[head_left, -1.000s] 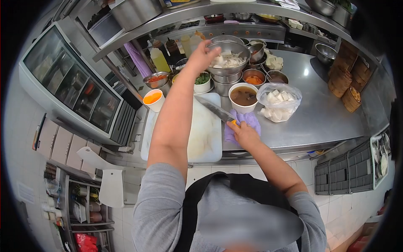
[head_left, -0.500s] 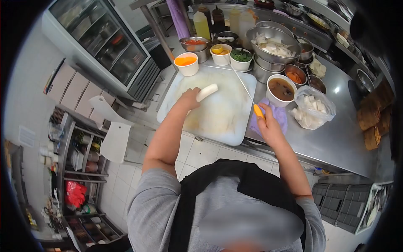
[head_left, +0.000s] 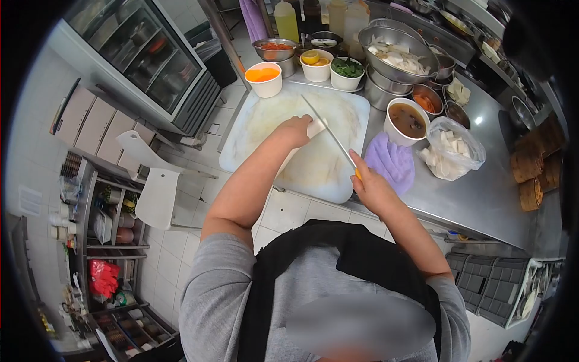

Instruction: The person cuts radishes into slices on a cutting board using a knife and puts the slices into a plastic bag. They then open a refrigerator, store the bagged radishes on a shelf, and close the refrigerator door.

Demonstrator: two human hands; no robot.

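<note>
Left hand [head_left: 294, 131]: we are holding the white vegetable piece [head_left: 315, 127], fingers curled over it and pressed close together; we are not seeing the thumb clearly.
Right hand [head_left: 375, 187]: we are gripping the knife [head_left: 330, 133] at its yellow handle, fingers wrapped, the index finger reaching forward toward the blade.
Vegetable piece: we are keeping it over the middle of the cutting board [head_left: 256, 120], its end poking out from our left fingers beside the blade. We are seeing too little to name its kind.
Blade: we are slanting it across the piece's end, tip pointing away from us; we cannot tell whether the two are touching.
Handling: we are judging the piece light, firm but easily cut, perhaps damp and, being rounded, apt to roll or slip.
Hold: we are finding its thick middle the best place to take hold, fingertips tucked back from the edge; for the knife, the handle.
Board's far edge: we are having tubs of orange food [head_left: 265, 89], lemon [head_left: 311, 57] and green leaves [head_left: 347, 67] standing there.
Board's right: we are leaving a purple cloth [head_left: 391, 163] just beside it, near a tub of brown liquid [head_left: 405, 122] and a plastic bag [head_left: 452, 164] of white cubes.
</note>
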